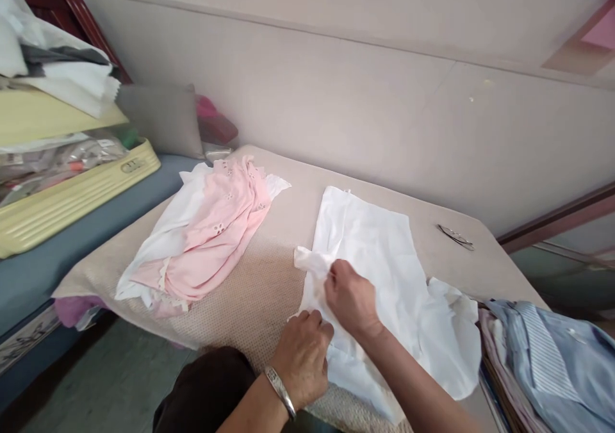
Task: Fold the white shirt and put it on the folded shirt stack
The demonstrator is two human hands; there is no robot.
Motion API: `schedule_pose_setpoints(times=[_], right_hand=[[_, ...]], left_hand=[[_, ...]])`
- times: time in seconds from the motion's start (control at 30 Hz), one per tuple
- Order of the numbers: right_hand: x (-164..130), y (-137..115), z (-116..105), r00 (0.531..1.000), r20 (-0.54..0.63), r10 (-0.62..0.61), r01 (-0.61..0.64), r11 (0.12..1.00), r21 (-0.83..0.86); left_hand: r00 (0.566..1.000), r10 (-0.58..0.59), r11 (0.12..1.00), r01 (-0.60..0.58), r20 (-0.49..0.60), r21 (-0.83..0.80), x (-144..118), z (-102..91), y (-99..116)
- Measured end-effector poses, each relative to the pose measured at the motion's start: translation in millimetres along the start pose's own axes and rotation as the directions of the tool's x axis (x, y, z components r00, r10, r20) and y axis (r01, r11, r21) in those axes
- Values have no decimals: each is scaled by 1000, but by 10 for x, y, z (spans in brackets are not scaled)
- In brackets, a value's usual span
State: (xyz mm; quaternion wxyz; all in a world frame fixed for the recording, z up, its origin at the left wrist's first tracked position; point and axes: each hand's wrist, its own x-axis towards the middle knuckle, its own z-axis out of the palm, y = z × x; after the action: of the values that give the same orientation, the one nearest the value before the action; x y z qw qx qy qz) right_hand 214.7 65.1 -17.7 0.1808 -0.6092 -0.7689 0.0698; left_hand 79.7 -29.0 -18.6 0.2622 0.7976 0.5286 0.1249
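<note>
A white garment [377, 247] lies spread over the beige bed cover, with a loose part bunched at its right side. My right hand [350, 295] is closed on the cloth near its left edge, where a small flap sticks out to the left. Lower down, my left hand [303, 353], with a silver bracelet at the wrist, has its fingers curled over the garment's near left edge. What the fingertips pinch is partly hidden under both hands. Off to the left rests a pink blouse [225, 218] with cut-out embroidery, on top of white cloth [168, 237].
A pile of folded clothes [542, 350], a striped blue shirt on top, stands at the right. Eyeglasses [455, 236] lie near the wall. A yellow open case [77, 196] filled with bagged items sits at the left, before a grey cushion [161, 119].
</note>
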Motion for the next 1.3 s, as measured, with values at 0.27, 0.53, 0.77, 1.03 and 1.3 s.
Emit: schedule_pose_setpoints(times=[0.27, 0.53, 0.77, 1.03, 1.3], right_hand=[[-612, 1164, -293, 769, 354, 532, -638, 606, 476], [-556, 1099, -311, 854, 228, 468, -521, 754, 399], [-525, 946, -177, 882, 267, 388, -450, 524, 723], [-593, 1029, 9, 869, 241, 432, -476, 594, 648], [-555, 1124, 24, 783, 238, 574, -568, 506, 649]], left_hand=[[936, -331, 927, 298, -123, -227, 80, -228, -158], [816, -559, 829, 545, -148, -124, 128, -185, -308], [878, -455, 886, 429, -151, -176, 223, -101, -344], [823, -549, 836, 541, -142, -97, 229, -60, -397], [879, -177, 941, 283, -442, 187, 193, 40, -82]])
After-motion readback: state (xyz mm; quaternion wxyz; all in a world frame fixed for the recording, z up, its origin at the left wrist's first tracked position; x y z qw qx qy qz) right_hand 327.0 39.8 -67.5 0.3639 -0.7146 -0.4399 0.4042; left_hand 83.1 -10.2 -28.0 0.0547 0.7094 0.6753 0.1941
